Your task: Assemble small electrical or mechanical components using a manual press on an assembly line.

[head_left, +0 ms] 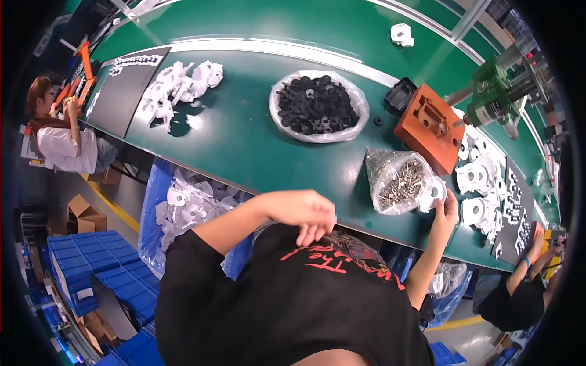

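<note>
My right hand (447,210) is at the table's front edge, its fingers closed on a white plastic part (437,190). That part sits right beside a clear plastic bag (379,163) filled with small metal pins or screws (403,186). In front of my chest, my left hand (305,213) hovers with curled fingers; whatever they may hold is hidden. Further back, a round bag (364,116) holds many small black plastic parts (317,100). An orange fixture block (427,125) with a shaped recess stands under a green press (488,100).
White plastic housings (479,177) lie to the right and more (183,85) at the left. A black tray (400,94) is by the fixture. Grey mats (125,97) carry small parts. Below the table edge is a blue-lined bin of white parts (189,201). Co-workers sit at both ends.
</note>
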{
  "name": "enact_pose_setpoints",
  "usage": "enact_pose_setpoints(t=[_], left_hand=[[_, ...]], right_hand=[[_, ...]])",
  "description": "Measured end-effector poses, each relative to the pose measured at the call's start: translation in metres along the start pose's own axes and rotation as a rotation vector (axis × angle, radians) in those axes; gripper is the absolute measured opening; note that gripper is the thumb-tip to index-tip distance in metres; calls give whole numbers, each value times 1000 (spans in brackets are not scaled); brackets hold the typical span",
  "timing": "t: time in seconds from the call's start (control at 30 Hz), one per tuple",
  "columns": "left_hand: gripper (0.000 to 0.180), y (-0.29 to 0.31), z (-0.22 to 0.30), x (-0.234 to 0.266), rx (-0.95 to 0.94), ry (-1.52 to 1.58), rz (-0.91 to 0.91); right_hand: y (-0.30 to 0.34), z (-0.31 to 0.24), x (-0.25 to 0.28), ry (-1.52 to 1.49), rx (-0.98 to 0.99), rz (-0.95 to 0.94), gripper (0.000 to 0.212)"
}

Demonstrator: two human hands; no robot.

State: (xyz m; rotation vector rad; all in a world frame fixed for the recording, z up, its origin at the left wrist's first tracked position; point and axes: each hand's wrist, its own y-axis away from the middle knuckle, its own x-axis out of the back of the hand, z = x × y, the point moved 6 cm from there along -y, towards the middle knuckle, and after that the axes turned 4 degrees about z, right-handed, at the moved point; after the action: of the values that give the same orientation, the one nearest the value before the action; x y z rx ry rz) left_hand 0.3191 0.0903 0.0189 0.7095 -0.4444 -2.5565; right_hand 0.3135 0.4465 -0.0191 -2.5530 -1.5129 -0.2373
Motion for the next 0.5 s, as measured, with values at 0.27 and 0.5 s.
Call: enact_pose_setpoints(t=[0.27,0.5], left_hand=[[23,41,38,79,-676,219,696],[43,234,27,193,-459,-961,2130]], right_hand=[[11,-11,5,-21,30,103,28],[15,11,15,-341,-181,105,25]])
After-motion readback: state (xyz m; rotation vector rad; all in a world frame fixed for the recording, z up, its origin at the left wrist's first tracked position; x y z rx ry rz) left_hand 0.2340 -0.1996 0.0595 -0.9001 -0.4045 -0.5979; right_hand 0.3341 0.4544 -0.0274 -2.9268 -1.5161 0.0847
